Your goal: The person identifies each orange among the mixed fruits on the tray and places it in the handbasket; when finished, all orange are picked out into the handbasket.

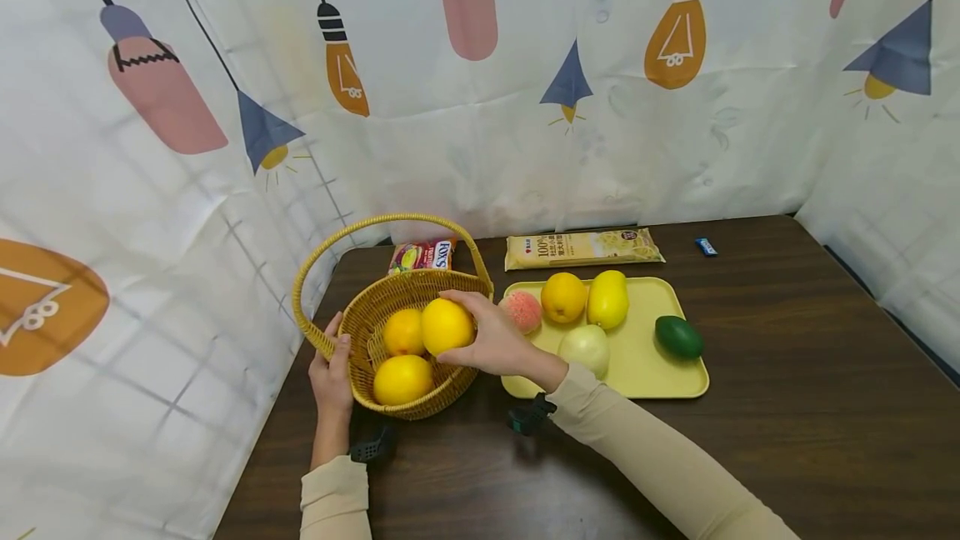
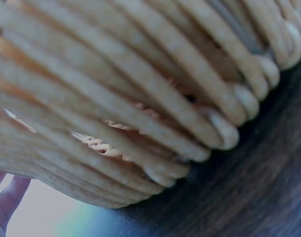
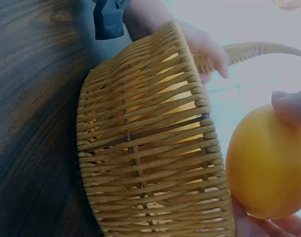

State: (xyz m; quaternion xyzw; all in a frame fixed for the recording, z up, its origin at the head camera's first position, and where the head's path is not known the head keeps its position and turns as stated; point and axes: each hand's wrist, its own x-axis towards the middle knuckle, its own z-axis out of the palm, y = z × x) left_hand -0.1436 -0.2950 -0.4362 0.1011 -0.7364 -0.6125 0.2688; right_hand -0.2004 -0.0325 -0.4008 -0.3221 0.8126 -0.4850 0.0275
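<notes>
A woven wicker basket (image 1: 450, 394) with a tall arched handle sits on the left part of the table. My left hand (image 1: 332, 377) grips its left rim by the foot of the handle. Inside lie two fruits, an orange-yellow one (image 1: 402, 332) at the back and a yellow one (image 1: 403, 380) in front. Over the basket's right side, my right hand (image 1: 498, 336) holds a rounded yellow-orange fruit (image 3: 269, 163) between thumb and fingers. The left wrist view is filled by the basket's woven wall (image 2: 140, 98), close up.
A yellow tray (image 1: 652, 377) right of the basket carries a peach (image 1: 522, 311), an orange (image 1: 564, 298), a yellow oblong fruit (image 1: 608, 300), a pale green round fruit (image 1: 585, 350) and a dark green fruit (image 1: 678, 337). Behind lie a candy bag (image 1: 422, 256), a noodle packet (image 1: 583, 248) and a small blue packet (image 1: 706, 247).
</notes>
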